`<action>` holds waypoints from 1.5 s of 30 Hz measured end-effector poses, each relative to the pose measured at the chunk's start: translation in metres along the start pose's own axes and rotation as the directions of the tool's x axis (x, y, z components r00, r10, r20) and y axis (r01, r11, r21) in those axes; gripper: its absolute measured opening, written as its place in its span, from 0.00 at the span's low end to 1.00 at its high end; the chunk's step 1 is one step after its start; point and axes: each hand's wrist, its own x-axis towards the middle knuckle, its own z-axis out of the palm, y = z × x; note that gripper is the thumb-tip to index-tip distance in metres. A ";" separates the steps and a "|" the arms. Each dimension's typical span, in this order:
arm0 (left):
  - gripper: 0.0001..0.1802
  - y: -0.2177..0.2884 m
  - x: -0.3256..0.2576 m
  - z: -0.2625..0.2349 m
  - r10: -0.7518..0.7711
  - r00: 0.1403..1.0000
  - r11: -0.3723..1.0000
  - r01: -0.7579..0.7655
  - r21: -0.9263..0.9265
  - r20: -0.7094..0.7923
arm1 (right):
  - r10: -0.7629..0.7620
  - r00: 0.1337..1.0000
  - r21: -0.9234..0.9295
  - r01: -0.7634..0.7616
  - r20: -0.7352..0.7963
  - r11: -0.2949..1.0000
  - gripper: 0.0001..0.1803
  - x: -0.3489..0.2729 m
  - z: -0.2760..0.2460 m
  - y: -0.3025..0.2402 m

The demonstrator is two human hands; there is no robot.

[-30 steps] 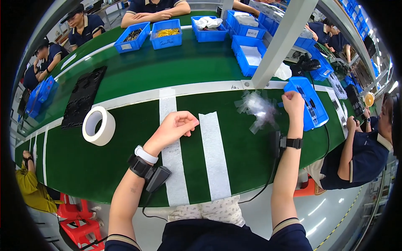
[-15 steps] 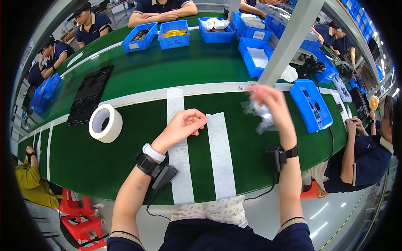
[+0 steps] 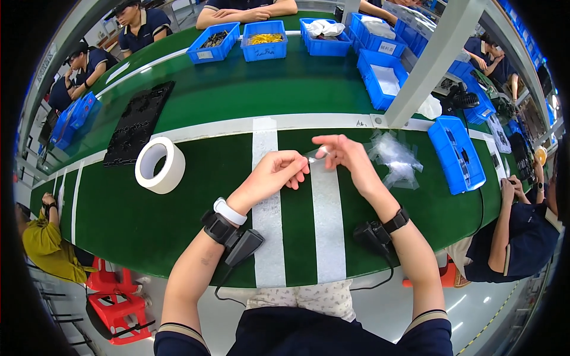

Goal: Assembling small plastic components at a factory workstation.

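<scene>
My left hand [image 3: 279,172] is closed in a pinch above the left white strip; whatever its fingertips grip is too small to name. Close to its right, my right hand [image 3: 350,160] hovers over the other white strip, its index finger stretched out. A small piece of clear plastic film [image 3: 321,153] shows at the right hand's thumb and fingers and reaches toward the left fingertips. Right of that hand lies a loose heap of clear film pieces [image 3: 396,159] on the green table [image 3: 219,118]. Both wrists wear black strapped devices with cables.
A roll of white tape [image 3: 176,169] stands left of my hands, with a black molded tray [image 3: 139,121] beyond it. A blue bin [image 3: 438,127] sits at the right, near a grey post [image 3: 436,62]. Several blue bins line the far side. Co-workers sit around the table.
My right hand has moved left from the film heap to beside my left hand, with a clear piece at its fingers. The left hand stays pinched; the whole view has shifted slightly.
</scene>
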 end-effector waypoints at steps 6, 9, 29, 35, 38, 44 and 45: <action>0.17 0.006 -0.002 0.002 -0.003 1.000 0.999 0.002 0.042 0.014 | -0.093 0.995 -0.083 0.091 -0.028 0.992 0.12 -0.007 0.004 -0.008; 0.19 0.009 -0.003 0.002 0.037 0.999 0.998 -0.038 -0.045 -0.028 | -0.183 0.981 -0.134 0.174 -0.059 0.976 0.12 -0.009 0.004 -0.007; 0.09 0.014 -0.005 0.011 0.249 0.939 0.957 -0.275 -0.086 -0.237 | -0.267 0.954 -0.144 0.248 -0.136 0.958 0.07 -0.012 0.010 -0.013; 0.10 0.014 -0.005 0.010 0.241 0.936 0.961 -0.267 -0.074 -0.256 | -0.253 0.957 -0.090 0.243 -0.139 0.966 0.10 -0.013 0.007 -0.015; 0.10 0.013 -0.005 0.010 0.220 0.940 0.966 -0.247 -0.077 -0.260 | -0.254 0.954 -0.077 0.244 -0.159 0.967 0.10 -0.013 0.004 -0.013; 0.09 0.011 -0.005 0.007 0.187 0.956 0.973 -0.212 -0.090 -0.226 | -0.291 0.946 -0.116 0.276 -0.144 0.954 0.10 -0.011 0.006 -0.011; 0.09 0.011 -0.005 0.007 0.188 0.957 0.973 -0.212 -0.091 -0.221 | -0.317 0.941 -0.173 0.295 -0.116 0.940 0.10 -0.010 0.006 -0.010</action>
